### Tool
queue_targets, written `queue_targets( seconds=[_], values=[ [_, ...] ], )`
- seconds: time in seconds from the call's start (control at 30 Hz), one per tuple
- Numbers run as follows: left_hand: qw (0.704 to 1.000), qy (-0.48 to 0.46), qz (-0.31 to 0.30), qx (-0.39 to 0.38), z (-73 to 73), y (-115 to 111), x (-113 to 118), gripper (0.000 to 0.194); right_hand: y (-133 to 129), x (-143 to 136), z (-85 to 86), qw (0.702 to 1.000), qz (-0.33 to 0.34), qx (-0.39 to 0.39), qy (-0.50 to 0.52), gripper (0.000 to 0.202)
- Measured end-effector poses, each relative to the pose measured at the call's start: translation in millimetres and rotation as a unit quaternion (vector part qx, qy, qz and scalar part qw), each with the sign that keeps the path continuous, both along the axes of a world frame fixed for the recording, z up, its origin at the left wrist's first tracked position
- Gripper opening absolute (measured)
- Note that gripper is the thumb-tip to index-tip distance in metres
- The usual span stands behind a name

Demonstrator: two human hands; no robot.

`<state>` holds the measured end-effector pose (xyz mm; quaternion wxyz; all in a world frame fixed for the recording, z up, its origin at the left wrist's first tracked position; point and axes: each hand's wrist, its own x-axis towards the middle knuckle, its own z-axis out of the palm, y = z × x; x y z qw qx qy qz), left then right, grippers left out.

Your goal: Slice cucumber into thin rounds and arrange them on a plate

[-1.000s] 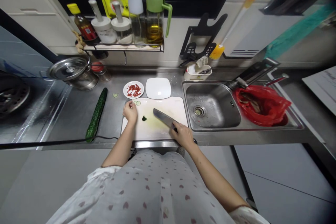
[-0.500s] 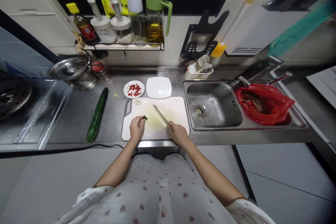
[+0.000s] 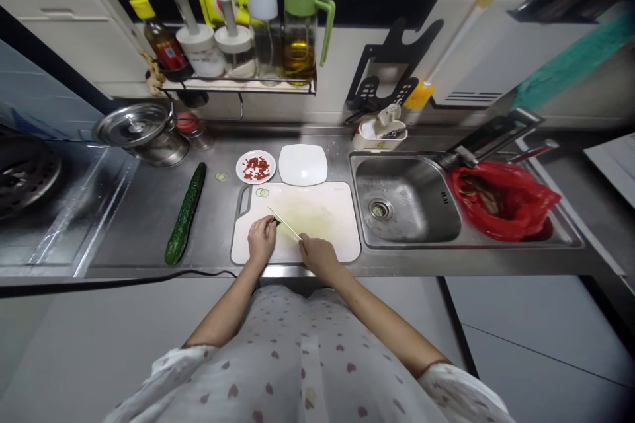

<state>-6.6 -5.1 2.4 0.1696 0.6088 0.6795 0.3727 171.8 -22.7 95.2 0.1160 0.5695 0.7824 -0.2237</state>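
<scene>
On the left half of the white cutting board (image 3: 322, 252), my left hand (image 3: 261, 239) has its fingers closed on a small dark green piece of cucumber (image 3: 276, 220), mostly hidden by the fingers. My right hand (image 3: 319, 256) grips a knife (image 3: 285, 223) by its handle. The blade slants up and left, its edge beside the cucumber piece; I cannot tell whether they touch. Thin cucumber slices (image 3: 262, 192) lie near the board's upper left corner. A whole cucumber (image 3: 186, 215) rests on the steel counter to the left.
Behind the board stand a plate of chopped red pieces (image 3: 256, 167) and a white square plate (image 3: 303, 165). To the right is a sink (image 3: 407, 201) with a red plastic bag (image 3: 506, 201). A lidded pot (image 3: 149, 135) stands back left, below a rack of bottles (image 3: 238, 85).
My right hand has brought the knife leftward, from the middle of the board to the cucumber piece. My left hand keeps its hold in nearly the same spot. The view has shifted slightly.
</scene>
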Motion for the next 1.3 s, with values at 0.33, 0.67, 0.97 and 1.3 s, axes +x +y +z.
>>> queue_targets(
  seconds=[0.33, 0.67, 0.97, 1.3],
  values=[
    [0.992, -0.107, 0.013, -0.06, 0.5, 4, -4, 0.03, 1, 12, -3.7, 0.999, -0.034, -0.003, 0.001, 0.033],
    [0.987, -0.156, -0.017, -0.042, 8.3, 1, -5, 0.031, 3, 14, 2.6, 0.998, -0.053, -0.021, -0.012, 0.036],
    [0.999, 0.002, -0.02, 0.039, -3.2, -3, -4, 0.014, -1, 11, -0.6, 0.999, -0.036, -0.013, -0.003, 0.033],
    [0.997, 0.0, -0.031, 0.072, -7.0, -3, -4, 0.016, -7, -2, -3.6, 1.0, -0.001, -0.005, 0.001, 0.03]
  ],
)
